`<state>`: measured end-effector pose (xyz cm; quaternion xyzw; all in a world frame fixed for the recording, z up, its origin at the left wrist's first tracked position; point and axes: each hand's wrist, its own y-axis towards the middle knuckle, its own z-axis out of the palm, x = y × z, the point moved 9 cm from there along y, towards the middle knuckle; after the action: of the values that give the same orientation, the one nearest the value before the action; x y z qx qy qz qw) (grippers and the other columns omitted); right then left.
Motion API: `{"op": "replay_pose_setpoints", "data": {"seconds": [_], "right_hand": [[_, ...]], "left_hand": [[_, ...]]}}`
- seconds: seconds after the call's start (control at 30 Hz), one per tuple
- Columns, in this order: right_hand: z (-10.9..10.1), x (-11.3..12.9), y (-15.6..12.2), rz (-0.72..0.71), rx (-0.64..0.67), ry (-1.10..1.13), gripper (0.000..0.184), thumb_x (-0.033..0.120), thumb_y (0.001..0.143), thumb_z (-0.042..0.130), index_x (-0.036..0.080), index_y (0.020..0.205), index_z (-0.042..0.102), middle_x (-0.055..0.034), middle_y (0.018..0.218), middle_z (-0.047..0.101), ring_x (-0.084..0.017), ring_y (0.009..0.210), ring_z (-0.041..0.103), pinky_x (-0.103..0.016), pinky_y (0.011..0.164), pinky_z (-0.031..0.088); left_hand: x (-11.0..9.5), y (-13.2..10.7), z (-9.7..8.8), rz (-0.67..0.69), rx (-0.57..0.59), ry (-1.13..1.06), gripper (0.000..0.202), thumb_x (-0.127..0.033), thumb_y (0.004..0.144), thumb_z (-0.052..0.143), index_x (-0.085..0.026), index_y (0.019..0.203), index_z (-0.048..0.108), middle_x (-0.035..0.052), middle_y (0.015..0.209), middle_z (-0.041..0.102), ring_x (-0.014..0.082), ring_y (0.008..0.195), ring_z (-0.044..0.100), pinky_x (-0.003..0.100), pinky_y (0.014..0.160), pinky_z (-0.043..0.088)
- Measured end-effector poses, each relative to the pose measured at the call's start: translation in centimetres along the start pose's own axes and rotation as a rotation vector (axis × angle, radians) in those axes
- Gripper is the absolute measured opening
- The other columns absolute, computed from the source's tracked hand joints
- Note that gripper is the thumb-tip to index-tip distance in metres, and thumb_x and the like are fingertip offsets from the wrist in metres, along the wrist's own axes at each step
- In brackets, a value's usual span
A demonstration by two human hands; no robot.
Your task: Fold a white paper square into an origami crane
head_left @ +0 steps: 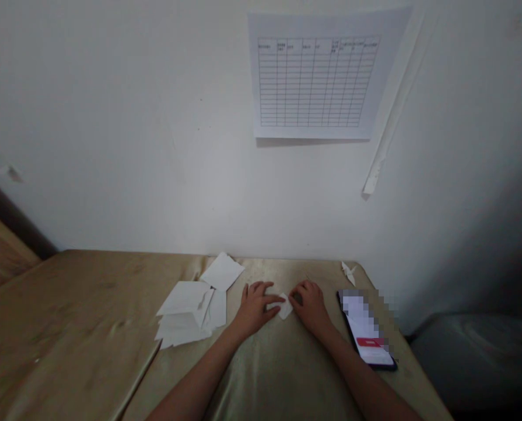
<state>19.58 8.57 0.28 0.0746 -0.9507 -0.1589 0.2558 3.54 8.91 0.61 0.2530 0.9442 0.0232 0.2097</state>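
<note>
A small folded piece of white paper (285, 309) lies on the gold-brown cloth surface between my two hands. My left hand (256, 305) comes at it from the left, with index finger and thumb at its left edge and the other fingers spread. At its upper right side, my right hand (310, 304) pinches the paper between thumb and fingers. Some of the paper's edges are hidden under the fingertips. To the left of my left hand lies a loose pile of white paper sheets (184, 307), with a squarish sheet (223, 271) on its far side.
Right of my right forearm lies a phone (366, 330) with its screen lit. A folded paper crane (349, 273) sits near the far right corner. Behind stands a white wall (155, 146) with a printed table sheet (316, 82). A dark rounded object (476, 356) is beyond the right edge.
</note>
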Motion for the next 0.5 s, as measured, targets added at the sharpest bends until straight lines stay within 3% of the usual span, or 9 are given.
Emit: {"op": "replay_pose_setpoints", "data": {"seconds": [0.17, 0.5], "right_hand": [[-0.16, 0.14, -0.05, 0.014, 0.008, 0.028, 0.008, 0.03, 0.084, 0.069, 0.025, 0.09, 0.072, -0.0058, 0.102, 0.064, -0.025, 0.109, 0.054, -0.04, 0.103, 0.035], [-0.19, 0.52, -0.07, 0.0, 0.119, 0.032, 0.025, 0.037, 0.077, 0.076, 0.027, 0.1, 0.071, -0.0053, 0.111, 0.063, -0.027, 0.118, 0.052, -0.044, 0.11, 0.027]], "left_hand": [[0.27, -0.03, -0.16, -0.047, 0.002, 0.031, 0.03, -0.042, 0.086, 0.072, -0.053, 0.114, 0.07, -0.0026, 0.149, 0.049, 0.0345, 0.141, 0.035, 0.069, 0.117, 0.015], [0.29, -0.04, -0.41, -0.097, 0.035, 0.02, 0.03, -0.047, 0.086, 0.07, -0.055, 0.115, 0.07, -0.0034, 0.151, 0.048, 0.0356, 0.144, 0.032, 0.068, 0.118, 0.013]]}}
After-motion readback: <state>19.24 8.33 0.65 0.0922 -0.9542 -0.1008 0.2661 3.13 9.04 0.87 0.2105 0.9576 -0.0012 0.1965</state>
